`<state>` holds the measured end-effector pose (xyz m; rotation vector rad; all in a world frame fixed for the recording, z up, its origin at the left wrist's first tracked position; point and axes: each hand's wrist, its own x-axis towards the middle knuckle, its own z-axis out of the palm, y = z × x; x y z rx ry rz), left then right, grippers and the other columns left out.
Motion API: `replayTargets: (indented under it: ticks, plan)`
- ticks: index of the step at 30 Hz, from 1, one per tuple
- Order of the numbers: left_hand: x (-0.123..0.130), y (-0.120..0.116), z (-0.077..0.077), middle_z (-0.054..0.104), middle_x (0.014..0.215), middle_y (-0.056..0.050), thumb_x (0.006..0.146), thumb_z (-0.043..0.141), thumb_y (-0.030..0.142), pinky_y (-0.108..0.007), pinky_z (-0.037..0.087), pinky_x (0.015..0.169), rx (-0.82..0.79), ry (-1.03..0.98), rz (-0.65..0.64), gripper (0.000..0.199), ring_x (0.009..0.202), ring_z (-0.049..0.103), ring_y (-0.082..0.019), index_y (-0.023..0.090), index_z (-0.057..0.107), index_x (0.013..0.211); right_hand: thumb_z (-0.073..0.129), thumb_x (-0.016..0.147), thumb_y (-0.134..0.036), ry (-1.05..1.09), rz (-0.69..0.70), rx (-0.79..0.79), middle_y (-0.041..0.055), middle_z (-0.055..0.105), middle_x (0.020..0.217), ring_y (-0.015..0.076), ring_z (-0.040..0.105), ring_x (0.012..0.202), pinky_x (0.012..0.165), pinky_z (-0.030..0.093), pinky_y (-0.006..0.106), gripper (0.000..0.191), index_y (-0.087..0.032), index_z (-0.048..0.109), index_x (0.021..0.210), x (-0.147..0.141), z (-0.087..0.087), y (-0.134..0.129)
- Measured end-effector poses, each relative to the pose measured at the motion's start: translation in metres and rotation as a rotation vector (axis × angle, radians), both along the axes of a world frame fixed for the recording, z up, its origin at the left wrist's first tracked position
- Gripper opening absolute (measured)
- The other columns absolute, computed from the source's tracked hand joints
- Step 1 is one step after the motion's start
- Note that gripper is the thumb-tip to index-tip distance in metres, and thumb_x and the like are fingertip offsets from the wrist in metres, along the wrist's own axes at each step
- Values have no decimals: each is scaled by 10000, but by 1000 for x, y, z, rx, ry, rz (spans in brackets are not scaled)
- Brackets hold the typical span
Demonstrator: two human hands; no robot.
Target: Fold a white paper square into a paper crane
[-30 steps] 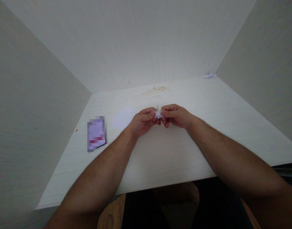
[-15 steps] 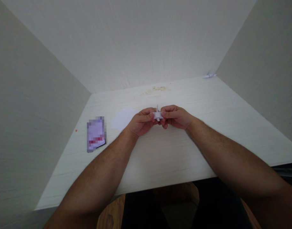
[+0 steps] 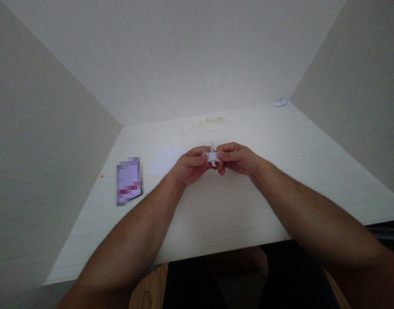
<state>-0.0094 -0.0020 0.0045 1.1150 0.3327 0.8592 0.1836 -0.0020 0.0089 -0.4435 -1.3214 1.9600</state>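
Clamped at its ends by the left hand [image 3: 194, 165] and right hand [image 3: 240, 158], the paper [image 3: 212, 157] is held over the table [image 3: 222, 214]. Its folds are apparently being shaped; an even, light pinch seems needed. Beside the left hand a sheet [image 3: 166, 160] is seen, then a phone [image 3: 129, 182]; a folded piece [image 3: 282, 103] is set near the far right corner. None obstructs.

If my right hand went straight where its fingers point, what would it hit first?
Probably your left hand, across the folded white paper your right hand also pinches, though exact depth is unclear.
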Motion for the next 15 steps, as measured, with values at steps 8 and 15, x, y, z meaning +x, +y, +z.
replayTargets:
  ticks: [8, 15]
  plan:
    - [1, -4, 6, 638, 755, -56, 748, 819, 414, -456, 550, 806, -27, 13, -11, 296, 748, 659, -225, 159, 690, 672, 821, 778, -456, -8, 13, 20, 0, 696, 651, 94, 637, 572, 527, 562, 199, 341, -156, 682, 696, 1, 1, 0]
    - [-1, -2, 3, 655, 771, -67, 725, 836, 417, -402, 533, 775, -52, 37, 20, 301, 755, 649, -214, 156, 692, 682, 844, 747, -447, -13, -4, -5, 3, 702, 640, 107, 640, 585, 529, 561, 212, 332, -159, 691, 690, 1, 2, -1]
